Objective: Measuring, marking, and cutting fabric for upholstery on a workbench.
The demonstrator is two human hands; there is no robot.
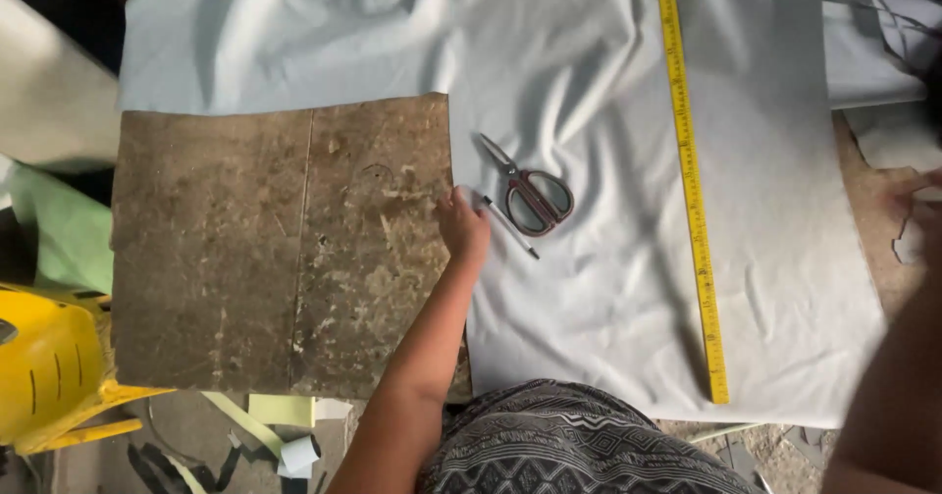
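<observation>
Pale blue-grey cloth (608,111) lies spread over a worn brown board table (275,249). My left hand (461,224) rests at the cloth's left cut edge, fingers curled against the edge where it meets the bare board. Just right of that hand lie a pen (510,227) and dark-red-handled scissors (530,192) on the cloth. A long yellow measuring ruler (692,180) runs down the cloth further right. My right arm reaches to the far right edge, where the right hand (917,200) is only partly visible near the cloth's right side; its grip is unclear.
A yellow plastic stool (49,366) stands at the lower left beside green fabric (64,234). Scraps of cloth and paper (285,435) litter the floor below the table. More pale fabric (873,52) is bunched at the upper right.
</observation>
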